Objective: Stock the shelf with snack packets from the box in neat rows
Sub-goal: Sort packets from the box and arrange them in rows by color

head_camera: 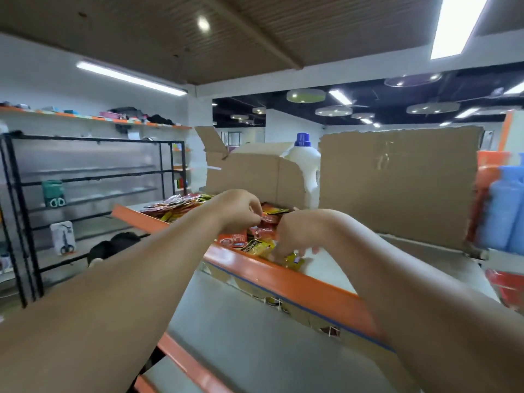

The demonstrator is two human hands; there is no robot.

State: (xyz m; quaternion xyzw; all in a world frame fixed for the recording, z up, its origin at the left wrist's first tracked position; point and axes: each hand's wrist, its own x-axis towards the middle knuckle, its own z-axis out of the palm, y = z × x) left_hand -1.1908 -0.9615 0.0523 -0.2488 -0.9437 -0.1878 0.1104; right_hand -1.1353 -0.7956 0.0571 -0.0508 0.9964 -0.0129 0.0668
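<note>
Red and yellow snack packets point(175, 207) lie along the top shelf, whose orange front edge point(286, 282) runs across the middle. My left hand point(238, 211) is raised over the shelf and pinches a red packet point(269, 219) with curled fingers. My right hand point(295, 236) reaches down beside it, its fingers on a yellow packet point(293, 260) near the shelf edge. Another red packet point(234, 239) lies below my left hand. The cardboard box point(255, 177) stands just behind the hands with its flaps up.
A large cardboard sheet point(397, 188) stands upright on the right. A white bottle with a blue cap point(306, 168) sits behind the box. Blue bottles point(507, 208) crowd the far right. A black rack point(93, 199) with a few goods stands left. Lower shelves continue below.
</note>
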